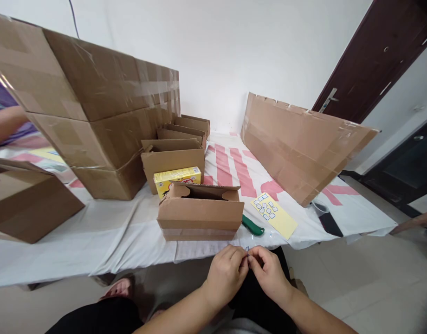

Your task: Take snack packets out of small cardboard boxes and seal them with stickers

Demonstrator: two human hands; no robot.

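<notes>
At the far left edge a co-worker's forearm (6, 124) shows beside purple cloth; below it, on the white cloth (105, 232) covering the table, a brown box (35, 208) sits tilted in view and partly cut off by the frame; next rises a tall cardboard partition (109, 102), its seams crossed with clear tape; to the right of its base a row of open cartons (171, 160) runs back towards the wall; a yellow packet (178, 176) is wedged between the nearest of these and the front carton (201, 218), which stands upright near the table edge with its top open.

Just in front of the table edge, to the right of that carton's middle, the person's left hand (226, 272) has its fingers curled and pinches a small blue-edged piece (247, 251); the right hand (269, 272) meets it there, thumb and forefinger on the same piece, which lies between the two sets of fingertips; its exact shape is too small to tell.

Beyond the hands a green cutter (253, 226) lies just beside the front carton; further right is a yellow sheet (285, 222) bearing blue-outlined white shapes; a cardboard panel (300, 144) stands slanted behind it; near the panel's lower corner rest a clear roll (320, 207) and a flat black object (331, 225).
</notes>
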